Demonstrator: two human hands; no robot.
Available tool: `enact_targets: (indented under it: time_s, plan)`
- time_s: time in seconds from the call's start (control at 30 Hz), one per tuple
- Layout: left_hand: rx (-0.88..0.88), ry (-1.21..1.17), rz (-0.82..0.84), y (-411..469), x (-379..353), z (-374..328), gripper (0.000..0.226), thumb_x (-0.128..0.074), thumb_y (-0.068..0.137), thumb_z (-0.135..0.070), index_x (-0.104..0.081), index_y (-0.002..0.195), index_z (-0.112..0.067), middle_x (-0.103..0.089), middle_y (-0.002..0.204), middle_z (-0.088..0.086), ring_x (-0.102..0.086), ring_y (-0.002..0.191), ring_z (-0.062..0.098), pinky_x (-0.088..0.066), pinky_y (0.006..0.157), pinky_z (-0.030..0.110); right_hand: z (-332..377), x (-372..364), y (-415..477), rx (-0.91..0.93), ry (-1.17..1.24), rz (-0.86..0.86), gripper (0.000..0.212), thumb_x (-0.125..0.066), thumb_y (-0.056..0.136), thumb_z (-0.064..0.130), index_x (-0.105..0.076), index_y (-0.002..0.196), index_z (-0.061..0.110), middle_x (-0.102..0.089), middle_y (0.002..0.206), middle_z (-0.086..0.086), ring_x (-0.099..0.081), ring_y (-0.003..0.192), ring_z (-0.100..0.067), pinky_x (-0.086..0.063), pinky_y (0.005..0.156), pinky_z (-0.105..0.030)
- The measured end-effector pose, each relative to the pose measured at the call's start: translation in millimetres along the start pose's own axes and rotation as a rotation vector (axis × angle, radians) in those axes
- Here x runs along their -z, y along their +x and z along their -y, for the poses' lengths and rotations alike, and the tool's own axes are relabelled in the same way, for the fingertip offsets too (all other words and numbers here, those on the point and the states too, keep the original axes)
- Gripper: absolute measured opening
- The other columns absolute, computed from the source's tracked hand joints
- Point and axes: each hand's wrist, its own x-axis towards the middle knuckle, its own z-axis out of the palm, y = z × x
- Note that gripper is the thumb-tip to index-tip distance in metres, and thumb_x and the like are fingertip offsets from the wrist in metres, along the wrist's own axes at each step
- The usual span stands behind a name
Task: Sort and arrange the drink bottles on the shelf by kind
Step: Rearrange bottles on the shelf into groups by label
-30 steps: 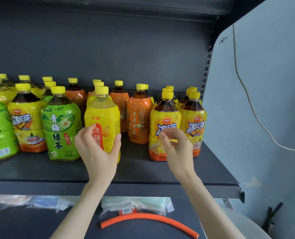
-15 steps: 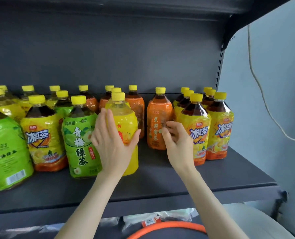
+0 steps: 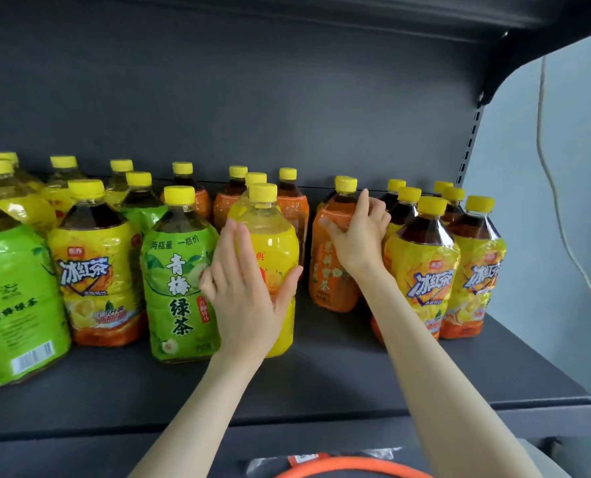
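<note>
My left hand [image 3: 244,294] wraps the front of a pale yellow drink bottle [image 3: 271,236] standing mid-shelf. My right hand [image 3: 359,232] grips the shoulder of an orange-labelled tea bottle [image 3: 332,284] just to its right. A green-labelled green tea bottle [image 3: 177,288] stands directly left of the yellow one. Yellow-labelled iced tea bottles stand at left [image 3: 94,270] and in a group at right [image 3: 421,270]. More orange bottles [image 3: 290,205] stand behind. All caps are yellow.
The dark grey shelf board [image 3: 321,384] has bare room in front of the bottles. A large green bottle [image 3: 7,305] stands at the far left. An orange hose [image 3: 349,467] lies on the level below. A white cable [image 3: 556,201] hangs on the right wall.
My right hand has left the front iced tea bottle and moved up and back onto the orange tea bottle. The left hand stays on the yellow bottle. The view has moved closer.
</note>
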Motion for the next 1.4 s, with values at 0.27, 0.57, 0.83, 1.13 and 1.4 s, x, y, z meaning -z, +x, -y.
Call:
enact_targets:
  time_s: [0.27, 0.57, 0.83, 1.13, 1.4]
  plan:
    - [-0.01, 0.01, -0.012, 0.2, -1.6, -0.3, 0.08, -0.039, 0.091, -0.062, -0.024, 0.143, -0.003, -0.039, 0.146, 0.021, -0.035, 0.132, 0.03, -0.027, 0.098, 0.042, -4.4, 0.9, -9.8, -0.054, 0.202, 0.135, 0.078, -0.058, 0.09, 0.05, -0.016, 0.151, 0.025, -0.027, 0.148, -0.014, -0.039, 0.131, -0.033, -0.041, 0.106, -0.046]
    - [-0.024, -0.052, -0.003, -1.1, 6.5, -1.2, 0.065, -0.032, 0.099, -0.051, -0.025, 0.143, -0.004, -0.038, 0.147, 0.02, -0.038, 0.133, 0.031, -0.027, 0.102, 0.044, 11.5, 26.5, -54.9, 0.058, 0.194, 0.16, 0.079, -0.051, 0.089, 0.059, -0.011, 0.152, 0.032, -0.036, 0.143, -0.014, -0.045, 0.126, -0.034, -0.043, 0.102, -0.051]
    - [-0.043, -0.127, 0.099, 1.0, 25.5, 1.0, 0.062, -0.033, 0.099, -0.042, -0.031, 0.143, 0.001, -0.036, 0.149, 0.019, -0.038, 0.136, 0.032, -0.027, 0.105, 0.042, 17.8, 56.8, -106.0, -0.104, 0.514, 0.01, 0.095, -0.071, 0.066, 0.068, -0.029, 0.143, 0.031, -0.056, 0.127, 0.005, -0.059, 0.111, -0.015, -0.056, 0.085, -0.035]
    - [0.06, -0.317, 0.148, -1.3, 35.5, -7.8, 0.054, -0.041, 0.099, -0.026, -0.028, 0.146, -0.002, -0.025, 0.154, 0.013, -0.027, 0.141, 0.028, -0.027, 0.109, 0.037, 2.6, 45.1, -125.3, -0.302, 0.849, 0.145, 0.06, -0.068, 0.059, 0.067, -0.052, 0.109, 0.037, -0.068, 0.104, 0.011, -0.068, 0.091, -0.008, -0.056, 0.07, -0.021]
    - [0.255, -0.532, 0.213, -18.7, 57.7, -9.4, 0.047, -0.042, 0.1, -0.026, -0.037, 0.144, -0.01, -0.027, 0.153, -0.005, -0.022, 0.141, 0.006, -0.018, 0.107, 0.004, 2.8, 43.3, -125.6, -0.26, 0.87, 0.117, 0.051, -0.065, 0.059, 0.068, -0.053, 0.1, 0.039, -0.067, 0.095, 0.017, -0.066, 0.084, 0.007, -0.05, 0.057, -0.008]
